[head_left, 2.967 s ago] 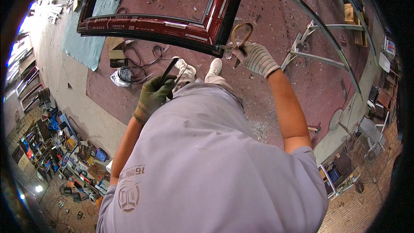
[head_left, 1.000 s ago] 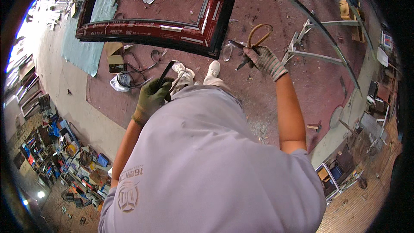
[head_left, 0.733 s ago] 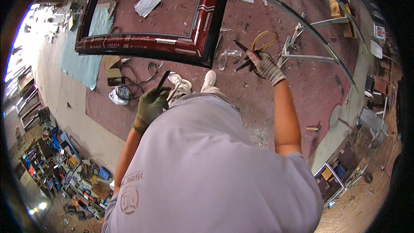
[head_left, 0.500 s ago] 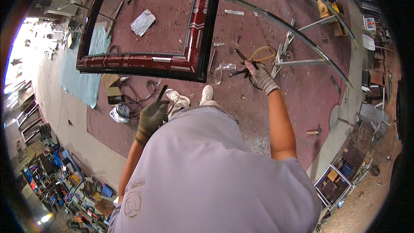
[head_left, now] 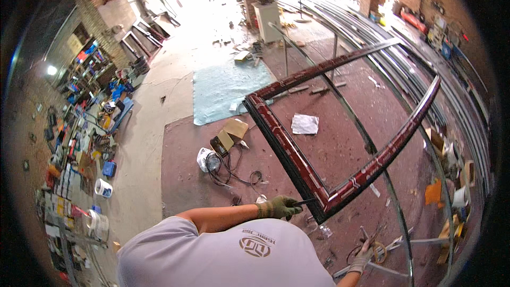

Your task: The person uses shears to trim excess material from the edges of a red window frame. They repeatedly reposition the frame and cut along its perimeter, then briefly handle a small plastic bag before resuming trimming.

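Head view: lower centre, black strip (head_left: 305, 202) pinched by left hand (head_left: 279, 207), apparently for steadiness beside red frame (head_left: 366, 175); lower right, scissors (head_left: 366, 235) gripped in right hand (head_left: 362, 259), fingers curled.

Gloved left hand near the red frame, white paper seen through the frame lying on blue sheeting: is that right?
No: the head view shows the white paper on the reddish floor, not the blue sheeting. The left hand is near the red frame.
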A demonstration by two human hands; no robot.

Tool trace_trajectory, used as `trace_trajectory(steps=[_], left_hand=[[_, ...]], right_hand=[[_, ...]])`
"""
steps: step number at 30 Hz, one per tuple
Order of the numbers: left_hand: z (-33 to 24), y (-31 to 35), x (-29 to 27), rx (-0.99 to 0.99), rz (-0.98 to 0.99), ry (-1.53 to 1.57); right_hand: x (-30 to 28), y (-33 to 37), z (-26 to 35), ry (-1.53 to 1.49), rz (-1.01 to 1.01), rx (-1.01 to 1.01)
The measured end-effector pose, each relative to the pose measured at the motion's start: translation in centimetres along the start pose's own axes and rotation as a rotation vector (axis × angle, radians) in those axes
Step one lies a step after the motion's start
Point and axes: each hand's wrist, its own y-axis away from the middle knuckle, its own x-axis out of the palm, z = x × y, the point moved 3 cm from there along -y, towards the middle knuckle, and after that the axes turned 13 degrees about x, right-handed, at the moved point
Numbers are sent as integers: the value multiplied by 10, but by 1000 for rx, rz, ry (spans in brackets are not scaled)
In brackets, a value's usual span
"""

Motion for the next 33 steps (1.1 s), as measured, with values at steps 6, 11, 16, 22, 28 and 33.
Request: trace_trajectory(steps=[6,11,16,22,28,33], left_hand=[[-7,6,-7,42,-114,20],[-5,13,-21,62,-245,-64],[-18,8,-37,162,-340,67],[-53,15,-47,268,-271,-12],[-67,18,-56,284,-219,-13],[-63,13,-66,357,-180,-118]], right_hand=[[28,-54,-17,-355,104,-18],[-17,69,63,-630,307,-149],[-46,147,113,-801,398,-152],[-34,139,114,-801,442,-256],[-30,129,100,-812,410,-243],[-34,131,93,-783,297,-280]])
